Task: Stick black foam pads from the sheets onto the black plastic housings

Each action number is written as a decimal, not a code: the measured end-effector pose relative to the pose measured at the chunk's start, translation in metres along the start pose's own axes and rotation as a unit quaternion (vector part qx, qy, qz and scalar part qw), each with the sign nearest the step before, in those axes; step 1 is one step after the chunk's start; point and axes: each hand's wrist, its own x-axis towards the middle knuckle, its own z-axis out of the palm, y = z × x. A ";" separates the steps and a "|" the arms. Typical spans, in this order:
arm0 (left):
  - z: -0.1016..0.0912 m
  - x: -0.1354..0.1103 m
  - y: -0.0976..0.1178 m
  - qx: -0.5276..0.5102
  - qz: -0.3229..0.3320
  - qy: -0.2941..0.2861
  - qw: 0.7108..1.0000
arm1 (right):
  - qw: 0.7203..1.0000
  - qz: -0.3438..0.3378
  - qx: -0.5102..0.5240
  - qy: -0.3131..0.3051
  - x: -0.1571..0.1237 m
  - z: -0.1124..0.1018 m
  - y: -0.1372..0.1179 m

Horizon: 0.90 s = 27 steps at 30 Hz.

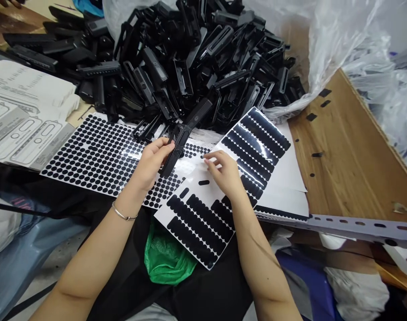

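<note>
My left hand [153,162] is closed on a black plastic part [175,149] with a ribbed, carbon-like pattern, tilted up over the sticker sheets. My right hand [225,173] is pinched just right of that part; whatever its fingertips hold, if anything, is too small to make out. Below the right hand lies a white sheet of oblong black stickers [198,223], with a few loose-standing oblongs near a bare white patch. Under the left hand is a sheet of round black dot stickers [96,154], partly covered by the other sheet.
A big heap of black plastic parts [190,58] fills the back, beside clear plastic film [327,53]. Printed cardboard [26,116] lies at the left. A wooden board [344,151] with stray black stickers is at the right. A green bag [168,263] hangs below the table edge.
</note>
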 end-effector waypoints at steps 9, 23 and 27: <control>0.003 0.002 -0.002 -0.013 -0.002 0.000 1.000 | 0.998 0.032 -0.055 0.019 0.031 0.033 0.006; 0.014 0.003 -0.022 -0.001 -0.043 -0.078 0.996 | 0.978 0.066 0.199 0.001 0.035 0.013 0.010; 0.017 0.002 -0.021 -0.003 -0.037 -0.077 0.996 | 0.924 0.035 0.378 -0.041 0.012 -0.008 0.001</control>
